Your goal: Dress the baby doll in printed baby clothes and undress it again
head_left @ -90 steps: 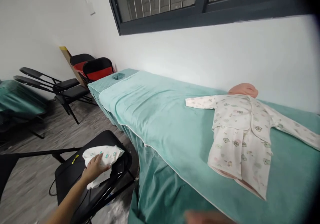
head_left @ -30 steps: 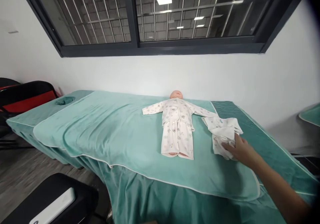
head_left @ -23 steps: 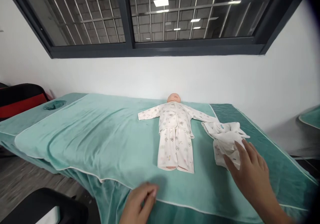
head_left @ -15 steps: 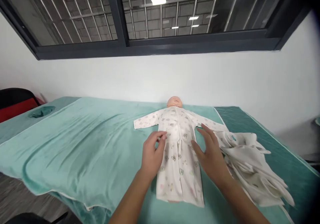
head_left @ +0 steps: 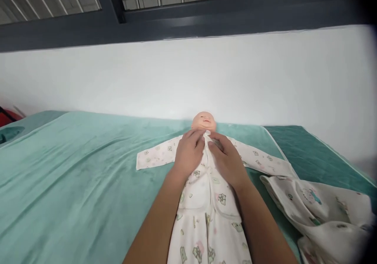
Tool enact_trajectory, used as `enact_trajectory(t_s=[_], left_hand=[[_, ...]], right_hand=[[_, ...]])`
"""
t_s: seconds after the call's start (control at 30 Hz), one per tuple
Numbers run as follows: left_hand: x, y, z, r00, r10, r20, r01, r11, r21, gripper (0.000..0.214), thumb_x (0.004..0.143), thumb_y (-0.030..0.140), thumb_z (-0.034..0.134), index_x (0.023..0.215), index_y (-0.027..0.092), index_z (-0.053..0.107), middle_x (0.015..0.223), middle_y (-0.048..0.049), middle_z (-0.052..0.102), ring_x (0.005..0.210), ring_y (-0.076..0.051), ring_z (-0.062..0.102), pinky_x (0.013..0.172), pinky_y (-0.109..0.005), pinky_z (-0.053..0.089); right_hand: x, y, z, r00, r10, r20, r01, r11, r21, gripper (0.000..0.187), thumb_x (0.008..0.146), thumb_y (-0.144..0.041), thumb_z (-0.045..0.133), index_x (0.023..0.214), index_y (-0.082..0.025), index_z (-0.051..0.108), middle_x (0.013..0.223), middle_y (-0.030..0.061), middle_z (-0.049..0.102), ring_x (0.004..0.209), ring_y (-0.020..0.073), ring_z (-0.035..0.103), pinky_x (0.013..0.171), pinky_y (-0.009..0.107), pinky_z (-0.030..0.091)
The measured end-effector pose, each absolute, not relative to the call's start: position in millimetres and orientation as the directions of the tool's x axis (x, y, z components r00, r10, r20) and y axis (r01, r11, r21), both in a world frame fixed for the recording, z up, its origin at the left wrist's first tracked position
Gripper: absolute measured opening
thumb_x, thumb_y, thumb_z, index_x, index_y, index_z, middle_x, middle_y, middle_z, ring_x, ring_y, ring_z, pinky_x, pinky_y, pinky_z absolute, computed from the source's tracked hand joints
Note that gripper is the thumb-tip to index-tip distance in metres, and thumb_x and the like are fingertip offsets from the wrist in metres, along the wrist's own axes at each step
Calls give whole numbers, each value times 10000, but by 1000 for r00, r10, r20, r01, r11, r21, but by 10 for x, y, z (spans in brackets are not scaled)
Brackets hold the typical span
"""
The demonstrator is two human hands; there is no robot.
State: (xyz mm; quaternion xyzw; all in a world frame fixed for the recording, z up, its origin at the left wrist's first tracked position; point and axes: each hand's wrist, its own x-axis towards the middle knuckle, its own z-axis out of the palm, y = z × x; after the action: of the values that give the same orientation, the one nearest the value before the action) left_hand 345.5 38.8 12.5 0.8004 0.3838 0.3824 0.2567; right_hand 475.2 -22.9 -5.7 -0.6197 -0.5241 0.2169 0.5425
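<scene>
A baby doll (head_left: 204, 120) lies on its back, its head toward the wall. It wears a white printed baby top (head_left: 160, 153) with the sleeves spread out, over matching printed trousers (head_left: 191, 238). At the neckline my left hand (head_left: 190, 150) is closed on the left side of the top's front opening. Opposite it, my right hand (head_left: 226, 158) has its fingers closed at the right edge of the collar. Both sets of fingertips nearly meet just below the doll's chin, and they partly hide the cloth there.
More white printed baby clothes (head_left: 330, 205) lie in a loose heap at the right. A light green sheet (head_left: 88, 177) covers the bed, with a darker green cover (head_left: 306, 150) at the right. Behind are a white wall (head_left: 176, 83) and a dark window frame (head_left: 206, 22).
Both hands have moved up from beside the doll's middle to the neckline, and their fingers have closed on the top. The view has come closer and tilted down.
</scene>
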Motion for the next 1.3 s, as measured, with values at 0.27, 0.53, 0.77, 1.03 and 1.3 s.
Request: enact_trajectory(t_s=[0.27,0.53,0.77,1.03,1.3], left_hand=[[3482,383,137,337,869,363,428,-485,763,310,963,258,447,1153,220,690,1300,-49,654,1248,-225,555,1096,-395,413],[3478,386,137,347,862,370,417,-495,762,315,961,246,444,1151,239,696,1283,-40,661,1235,-220,563,1081,-386,423],[3471,392,136,352,863,362,415,-491,766,321,965,239,428,1141,233,698,1284,-37,661,1244,-225,555,1087,-388,423],[3474,400,120,350,862,367,410,-493,767,321,965,238,429,1142,234,697,1286,-35,661,1236,-226,559,1078,-380,432],[3474,389,149,355,867,349,424,-482,766,337,957,210,414,1155,234,685,1306,-19,652,1260,-206,546,1097,-367,412]], right_hand=[[4736,-206,-8,360,884,299,438,123,-890,302,911,-366,506,1173,-283,632,1307,27,640,1245,250,537,1066,438,376],[4744,-207,-15,356,881,312,444,134,-886,294,910,-354,500,1161,-287,636,1294,21,643,1242,250,536,1063,435,381],[4737,-219,4,358,882,307,434,134,-891,278,907,-347,513,1145,-293,644,1293,10,642,1245,245,535,1069,427,372],[4739,-222,11,352,879,323,443,148,-884,276,910,-335,506,1138,-293,655,1288,13,644,1241,242,540,1068,422,381],[4743,-200,-3,320,884,340,485,155,-861,296,926,-342,488,1155,-289,669,1343,19,621,1291,244,511,1111,439,350]])
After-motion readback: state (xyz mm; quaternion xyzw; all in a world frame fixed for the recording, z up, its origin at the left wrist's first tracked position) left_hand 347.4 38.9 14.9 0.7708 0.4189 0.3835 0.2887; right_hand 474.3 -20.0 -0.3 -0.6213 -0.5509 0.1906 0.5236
